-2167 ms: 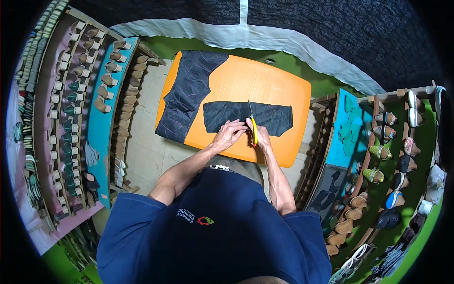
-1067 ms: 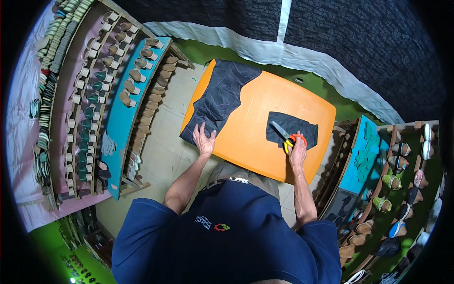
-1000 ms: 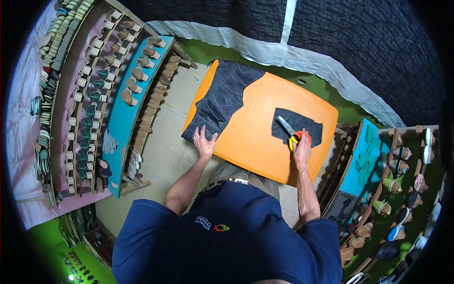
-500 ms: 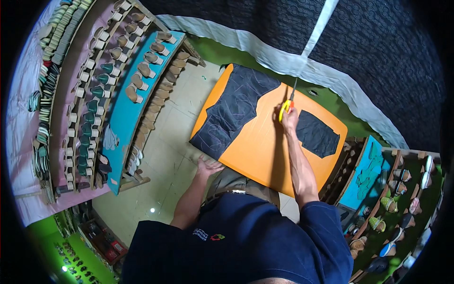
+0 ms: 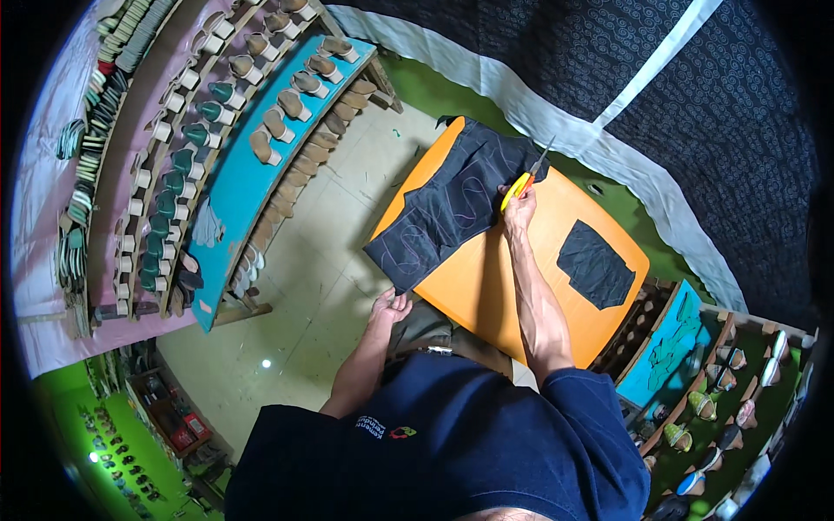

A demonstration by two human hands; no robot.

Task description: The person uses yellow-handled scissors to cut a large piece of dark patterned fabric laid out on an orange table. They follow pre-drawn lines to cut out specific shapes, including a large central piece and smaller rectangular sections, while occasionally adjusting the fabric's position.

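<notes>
A dark sheet of fabric (image 5: 443,208) with pale curving lines drawn on it lies over the left part of an orange tabletop (image 5: 495,286). At its near corner, my left hand (image 5: 391,306) has its fingers closed on the fabric at the table's edge. My right hand (image 5: 519,211) grips scissors (image 5: 521,186) with yellow and orange handles by the far right end of the sheet. Their blades point away from me, past the sheet's edge, and look closed. A smaller cut piece of dark fabric (image 5: 596,265) rests on the tabletop to the right.
Racks of shoes and shoe forms on a blue shelf (image 5: 252,156) stand on the left. More shoes fill a rack (image 5: 712,408) at the right, beside a blue board (image 5: 665,347) with green scraps. A patterned dark curtain (image 5: 695,156) with white borders hangs beyond the table.
My left hand has gone from open beside the table to closed on the fabric's near corner. The right hand has brought the scissors to the sheet's far right end. The view has shifted.
</notes>
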